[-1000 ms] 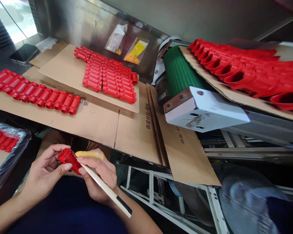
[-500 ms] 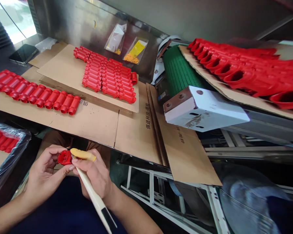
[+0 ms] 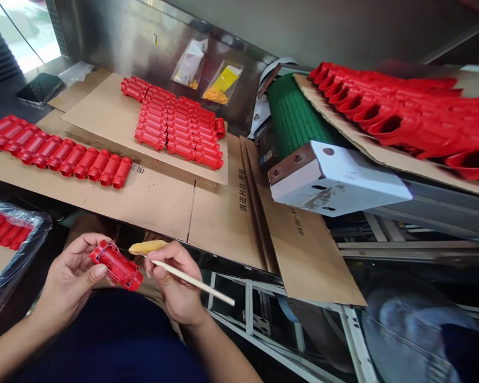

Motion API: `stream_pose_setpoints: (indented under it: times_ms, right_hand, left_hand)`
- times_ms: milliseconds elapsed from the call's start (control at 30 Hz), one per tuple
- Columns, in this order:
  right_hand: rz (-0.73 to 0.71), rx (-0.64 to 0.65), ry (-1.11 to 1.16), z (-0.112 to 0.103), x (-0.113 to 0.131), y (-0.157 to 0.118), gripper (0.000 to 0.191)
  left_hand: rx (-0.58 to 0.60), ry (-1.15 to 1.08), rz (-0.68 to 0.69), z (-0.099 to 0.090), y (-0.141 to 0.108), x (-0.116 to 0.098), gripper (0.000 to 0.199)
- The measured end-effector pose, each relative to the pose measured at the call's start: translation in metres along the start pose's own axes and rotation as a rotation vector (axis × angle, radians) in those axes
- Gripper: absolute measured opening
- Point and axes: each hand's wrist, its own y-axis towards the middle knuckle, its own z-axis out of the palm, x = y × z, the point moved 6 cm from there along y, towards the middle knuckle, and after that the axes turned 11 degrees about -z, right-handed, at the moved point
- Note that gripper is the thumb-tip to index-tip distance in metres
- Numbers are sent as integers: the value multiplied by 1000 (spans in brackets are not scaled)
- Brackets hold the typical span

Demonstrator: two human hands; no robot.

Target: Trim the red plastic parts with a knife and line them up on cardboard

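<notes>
My left hand (image 3: pixel 74 271) grips a red plastic tubular part (image 3: pixel 117 266) by its upper left end. The part lies tilted, its side with slots and a dark outline facing up. Just right of it, my right hand (image 3: pixel 179 282) is closed on a thin pale stick tool (image 3: pixel 195 280), whose handle points down to the right. A yellow cover (image 3: pixel 147 246) sits on one finger of that hand. The tool's thin metal end reaches toward the red part; whether it touches is unclear.
Red parts (image 3: pixel 69 154) line the cardboard at left; more red parts (image 3: pixel 175 125) sit on a raised cardboard sheet (image 3: pixel 99 106). A green conveyor roller (image 3: pixel 295 114) with a white bracket (image 3: pixel 339 178) stands at right. A plastic-lined box (image 3: pixel 35 234) is at lower left.
The red part has turned from end-on to side-on. My right hand has moved right, away from the left one, and the tool has swung to a flatter angle.
</notes>
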Motion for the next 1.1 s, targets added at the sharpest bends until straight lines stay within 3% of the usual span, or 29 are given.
stream_pose_setpoints:
  times_ms: [200, 267, 333, 400, 467, 533, 733, 833, 900, 967, 1000, 1100]
  right_hand:
    - [204, -18, 300, 1, -10, 3, 43]
    - [197, 89, 403, 4, -2, 8, 45]
    - [50, 278, 417, 4, 15, 14, 49]
    - [-151, 377, 168, -5, 30, 18, 51]
    - [-243, 303, -219, -18, 36, 20, 36]
    - [-279, 246, -460, -22, 39, 18, 14]
    - [-523, 421, -554, 5, 44, -1, 24]
    - [-528, 366, -526, -1, 48, 2, 28]
    - [-455, 282, -492, -9, 48, 7, 27]
    - [-393, 233, -476, -12, 48, 10, 23]
    - [-384, 231, -469, -11, 48, 11, 22]
    - [-401, 246, -451, -6, 48, 7, 23]
  left_hand:
    - [24, -120, -75, 7, 6, -2, 39]
    - [21, -136, -95, 4, 9, 1, 39]
    - [16, -140, -90, 1, 11, 3, 39]
    - [5, -138, -57, -1, 13, 1, 39]
    - [-16, -137, -34, -2, 14, 0, 39]
    - [-35, -134, -28, -3, 17, 1, 40]
    - [-3, -70, -69, -5, 19, 8, 46]
    - [-9, 189, -2, -4, 30, -10, 51]
    - [-46, 552, 204, 10, 49, -41, 55]
    - [-73, 1054, 437, 39, 76, -72, 54]
    - [-68, 1356, 481, 56, 94, -80, 46]
    - [-38, 1568, 532, 93, 142, -101, 22]
